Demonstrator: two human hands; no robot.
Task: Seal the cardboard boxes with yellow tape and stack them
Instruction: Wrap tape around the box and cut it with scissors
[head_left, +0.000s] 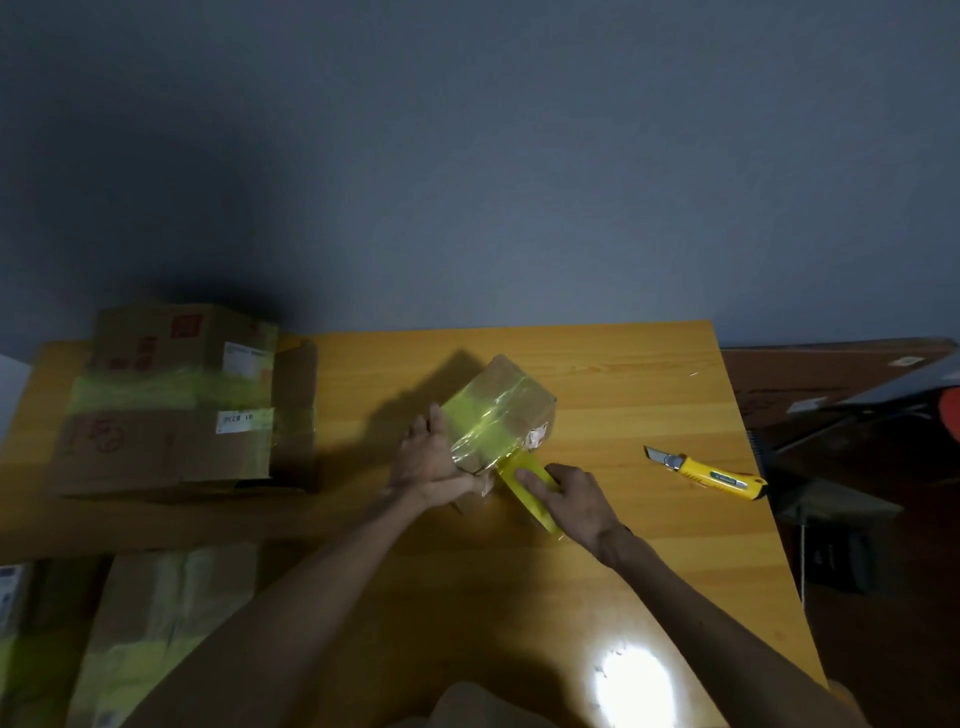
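A small cardboard box (524, 397) wrapped in shiny yellow tape sits tilted on the wooden table (649, 519). My left hand (434, 462) presses against its near left side, fingers straight, thumb along the box's lower edge. My right hand (574, 499) grips a roll of yellow tape (527, 491), from which a strip runs up onto the box's near corner. Its core is hidden under my fingers.
A larger cardboard box (176, 410) banded with yellow tape stands at the table's left end. More taped boxes (156, 623) lie below the table's left edge. A yellow utility knife (709, 473) with its blade out lies near the right edge.
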